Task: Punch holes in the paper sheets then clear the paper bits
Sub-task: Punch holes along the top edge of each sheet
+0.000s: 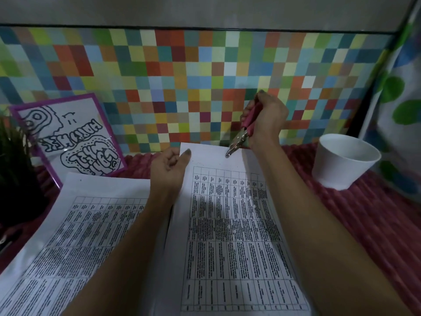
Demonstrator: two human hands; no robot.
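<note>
R hand (265, 119) grips pink-handled punch (245, 131), metal nose on top edge of front sheet (227, 224). L hand (168, 169) pinches that sheet's top-left corner. 2nd sheet (79, 224) lies just left, white cup (344, 163) at right.

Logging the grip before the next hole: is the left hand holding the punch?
No, the right hand grips the hole punch at the top edge of the sheet; the left hand holds its corner.

Home craft corner, checkered wall covering (182, 87), framed doodle (68, 137), polka-dot pillow (396, 99)
</note>
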